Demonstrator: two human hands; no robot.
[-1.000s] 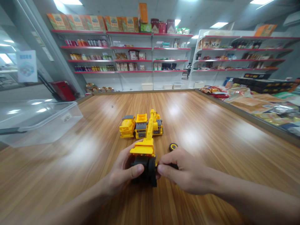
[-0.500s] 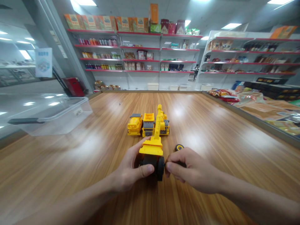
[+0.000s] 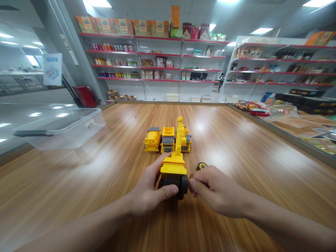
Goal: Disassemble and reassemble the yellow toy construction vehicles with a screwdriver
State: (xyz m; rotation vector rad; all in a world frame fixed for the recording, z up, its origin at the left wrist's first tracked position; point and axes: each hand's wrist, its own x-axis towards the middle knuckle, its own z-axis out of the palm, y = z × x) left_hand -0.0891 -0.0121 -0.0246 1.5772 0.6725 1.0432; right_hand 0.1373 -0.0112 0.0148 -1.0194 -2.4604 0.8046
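1. My left hand point(image 3: 149, 194) clamped the yellow toy vehicle point(image 3: 174, 167) on the wooden table point(image 3: 105, 168).
2. My right hand point(image 3: 220, 192) pressed pinched-together fingertips against its black wheel point(image 3: 183, 184).
3. A loose wheel point(image 3: 201, 165) lay just beyond my right hand, near three toy trucks point(image 3: 168, 140).

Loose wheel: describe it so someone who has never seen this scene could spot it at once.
On the long wooden table, find the person's right hand. Just beyond its knuckles lies a small wheel, alone. It is black with a yellow hub, unlike the whole yellow trucks nearby.
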